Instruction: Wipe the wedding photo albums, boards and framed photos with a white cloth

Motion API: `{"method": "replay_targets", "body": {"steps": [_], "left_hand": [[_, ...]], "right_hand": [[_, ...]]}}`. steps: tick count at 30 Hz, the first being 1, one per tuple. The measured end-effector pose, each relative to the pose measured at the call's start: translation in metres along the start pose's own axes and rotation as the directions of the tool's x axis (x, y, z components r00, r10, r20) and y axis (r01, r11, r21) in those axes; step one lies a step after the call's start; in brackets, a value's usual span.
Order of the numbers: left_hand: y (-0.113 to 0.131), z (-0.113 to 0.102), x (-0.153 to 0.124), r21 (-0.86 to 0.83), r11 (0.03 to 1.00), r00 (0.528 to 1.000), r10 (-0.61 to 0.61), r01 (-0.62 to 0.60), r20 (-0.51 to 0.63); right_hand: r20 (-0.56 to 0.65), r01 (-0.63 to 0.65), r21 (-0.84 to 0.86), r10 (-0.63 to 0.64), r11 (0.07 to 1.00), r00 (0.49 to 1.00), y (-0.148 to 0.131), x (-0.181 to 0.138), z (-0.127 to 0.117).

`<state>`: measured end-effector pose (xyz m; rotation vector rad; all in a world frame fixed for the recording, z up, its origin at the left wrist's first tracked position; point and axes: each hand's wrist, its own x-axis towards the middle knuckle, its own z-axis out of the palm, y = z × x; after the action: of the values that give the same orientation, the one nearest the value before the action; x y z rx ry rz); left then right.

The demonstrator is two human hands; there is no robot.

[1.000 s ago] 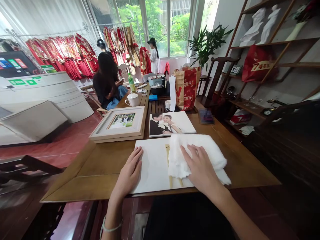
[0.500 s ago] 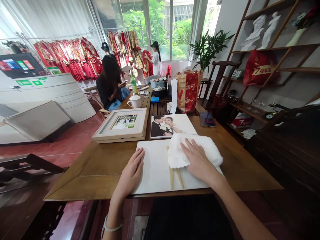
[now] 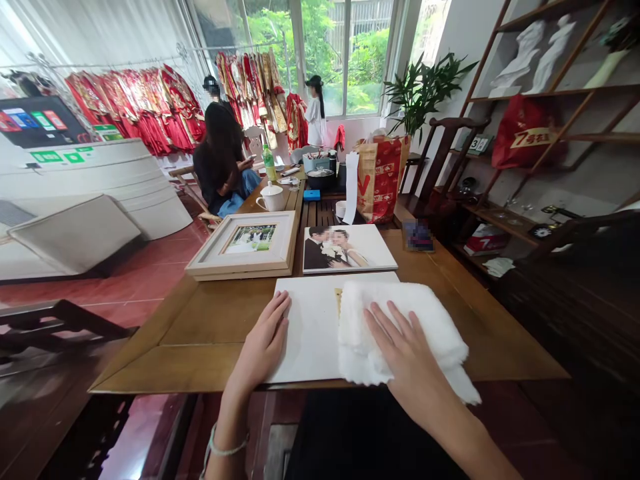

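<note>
Towel (image 3: 355,337) lies over the right part of the white board (image 3: 310,333), its lower corner drooping past the near edge of the counter (image 3: 200,327). My right hand (image 3: 407,353) rests spread on top of it, fingers stretched out and not curled around the cloth; whether I press hard or lightly, I cannot tell. My left hand (image 3: 263,347) lies flat along the board's left edge, clasping nothing.

The likeliest trouble, I judge, is a snag. The tan strip (image 3: 338,297) shows only at its top beside the towel, the rest being covered, so a sideways drag could catch the cloth on it and bend or loosen it.

The second risk is sliding. The board's near edge sits close to the counter's edge, so a pull towards me might carry it over, especially if my left hand lifts. A shove away could drive it into the print (image 3: 350,250), which lies just beyond; whether the two already touch, I cannot make out. The frame (image 3: 240,270), farther left, looks less exposed.

Finally, with only a flat palm on it, the towel may bunch or skid, and its hanging corner could drag the rest off.
</note>
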<state>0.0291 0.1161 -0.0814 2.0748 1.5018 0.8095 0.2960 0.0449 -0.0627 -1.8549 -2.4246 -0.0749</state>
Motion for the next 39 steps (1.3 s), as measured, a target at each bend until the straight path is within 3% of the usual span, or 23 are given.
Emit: {"method": "replay_targets", "body": {"steps": [5,10,16,19,24,28,33,39], "left_hand": [[0.0,0.001,0.0,-0.016,1.0,1.0,0.005,-0.005,-0.005],[-0.002,0.0,0.0,-0.012,1.0,1.0,-0.003,0.003,-0.004],[-0.003,0.001,0.0,-0.007,1.0,0.999,0.019,-0.019,-0.027],[-0.001,0.001,0.0,0.001,1.0,1.0,0.003,-0.003,-0.019],[0.001,0.001,0.0,0.0,1.0,1.0,0.003,-0.003,-0.021],[0.001,0.001,-0.001,-0.007,1.0,1.0,0.006,-0.006,-0.028],[0.0,0.0,0.0,0.002,1.0,1.0,0.008,-0.008,-0.013],[-0.002,0.001,0.0,-0.003,1.0,1.0,-0.003,0.003,-0.011]], "right_hand": [[0.014,-0.028,0.078,0.027,0.997,1.0,0.001,-0.004,-0.006],[0.069,-0.105,0.137,0.096,0.985,0.993,-0.009,0.041,-0.017],[0.024,-0.106,0.108,0.104,0.988,0.994,-0.021,0.079,-0.013],[0.013,-0.101,0.077,0.1,0.992,0.995,-0.026,0.068,-0.009],[0.0,-0.001,0.05,0.001,0.999,1.0,-0.027,0.021,-0.008],[0.032,0.021,0.119,-0.025,0.993,0.999,-0.022,0.005,-0.013],[0.086,-0.025,0.236,0.004,0.972,0.996,-0.024,0.038,-0.021],[0.059,-0.015,0.175,0.005,0.985,0.998,-0.044,0.088,-0.019]]}}
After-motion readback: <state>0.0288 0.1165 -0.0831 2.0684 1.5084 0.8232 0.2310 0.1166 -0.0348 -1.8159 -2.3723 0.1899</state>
